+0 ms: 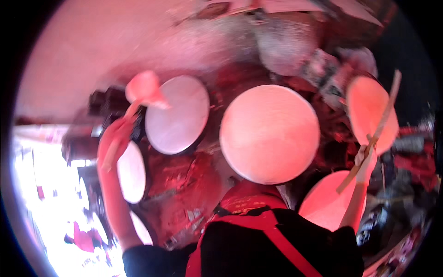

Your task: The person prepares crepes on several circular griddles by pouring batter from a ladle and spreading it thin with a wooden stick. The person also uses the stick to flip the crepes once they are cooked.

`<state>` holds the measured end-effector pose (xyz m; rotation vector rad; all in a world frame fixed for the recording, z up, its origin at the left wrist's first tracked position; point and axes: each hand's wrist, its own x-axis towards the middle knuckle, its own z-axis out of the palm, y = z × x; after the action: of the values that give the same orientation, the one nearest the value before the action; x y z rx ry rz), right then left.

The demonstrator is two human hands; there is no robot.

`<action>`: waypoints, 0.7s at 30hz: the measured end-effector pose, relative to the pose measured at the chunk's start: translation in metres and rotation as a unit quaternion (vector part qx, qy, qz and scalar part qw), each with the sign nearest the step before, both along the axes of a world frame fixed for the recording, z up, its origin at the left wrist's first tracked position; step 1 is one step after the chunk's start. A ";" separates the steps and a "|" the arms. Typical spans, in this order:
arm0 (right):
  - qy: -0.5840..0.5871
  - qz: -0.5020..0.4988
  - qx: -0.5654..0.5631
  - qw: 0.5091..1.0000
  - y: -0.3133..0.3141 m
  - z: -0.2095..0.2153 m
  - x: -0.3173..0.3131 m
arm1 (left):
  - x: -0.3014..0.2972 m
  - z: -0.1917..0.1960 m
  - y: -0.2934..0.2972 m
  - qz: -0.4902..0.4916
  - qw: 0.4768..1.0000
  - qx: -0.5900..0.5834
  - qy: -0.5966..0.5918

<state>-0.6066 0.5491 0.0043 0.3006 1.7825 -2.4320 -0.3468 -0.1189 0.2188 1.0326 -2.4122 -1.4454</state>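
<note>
- Left hand (119, 135): fingers closed round the handle of a tool with a pale, rounded head (144, 87); the grip is firm in appearance, though motion blur hides the fingertips
- Tool position: raised at the person's left, its head in front of the near-left edge of a pale grey round surface (177, 115); whether the two touch cannot be told
- Right hand (365, 159): closed round a long flat wooden stick (385, 115), gripped between its ends
- Stick position: slanted, upper end in front of an orange-lit round surface (364, 99), lower end over another round surface (325, 201) at lower right; contact cannot be confirmed
- Centre: a large pale round surface (270, 134) stands between the hands, well apart from both
- Left side: a further white round surface (133, 175) is partly hidden behind the left forearm
- Person: black top (230, 251) with red straps (295, 249)
- Lighting: reddish over most of the view, glaring white at lower left
</note>
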 end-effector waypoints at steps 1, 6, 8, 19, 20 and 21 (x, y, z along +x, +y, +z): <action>-0.015 0.056 -0.046 0.997 -0.026 -0.007 0.010 | -0.013 -0.007 0.000 -0.020 0.997 0.072 0.020; -0.151 0.312 0.019 0.938 -0.234 0.000 0.095 | -0.045 -0.070 -0.021 0.097 0.884 0.458 -0.005; -0.172 0.417 -0.082 0.889 -0.293 -0.026 0.124 | -0.046 -0.096 -0.021 0.043 0.940 0.338 -0.029; 0.237 0.097 0.579 0.774 -0.479 -0.068 0.273 | -0.048 -0.247 -0.085 -0.048 0.953 -0.286 0.086; 0.209 0.098 0.589 0.775 -0.487 -0.068 0.280 | -0.043 -0.240 -0.091 -0.037 0.948 -0.296 0.111; 0.190 0.093 0.597 0.773 -0.494 -0.069 0.285 | -0.039 -0.234 -0.100 -0.040 0.936 -0.326 0.124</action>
<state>-0.3218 0.0549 -0.0651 -0.3163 3.0988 -0.9192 -0.3861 -0.2184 -0.0150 0.5594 -2.4738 -0.6348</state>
